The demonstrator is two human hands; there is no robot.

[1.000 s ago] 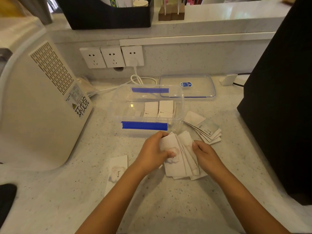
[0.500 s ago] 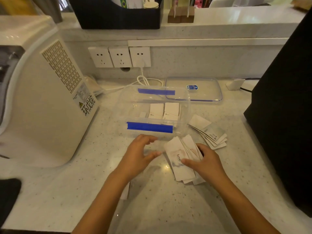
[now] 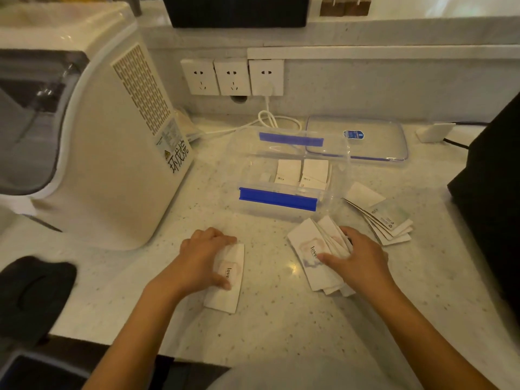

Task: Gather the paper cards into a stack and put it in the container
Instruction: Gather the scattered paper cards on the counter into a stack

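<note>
A single white "love" card (image 3: 225, 298) lies on the counter at the lower centre. My left hand (image 3: 202, 257) covers its upper left part, fingers curled over its top edge and thumb pressed on its face. A fanned pile of white cards (image 3: 308, 244) lies to the right, with my right hand (image 3: 363, 258) gripping it from the right side. A second fan of cards (image 3: 389, 222) rests untouched further right. The clear container (image 3: 278, 199) with blue clips stands open behind the hands, and two small stacks of cards (image 3: 302, 170) lie inside it.
The container's clear lid (image 3: 357, 142) lies flat behind it near the wall sockets (image 3: 232, 77). A large white appliance (image 3: 118, 153) fills the left side, a black box (image 3: 495, 192) the right. A white cable (image 3: 267, 119) loops behind the container. A dark object (image 3: 33, 288) sits at the counter's left edge.
My left hand let go of the fanned pile and moved left and down onto the single card. My right hand stayed on the pile. The camera tilted downward.
</note>
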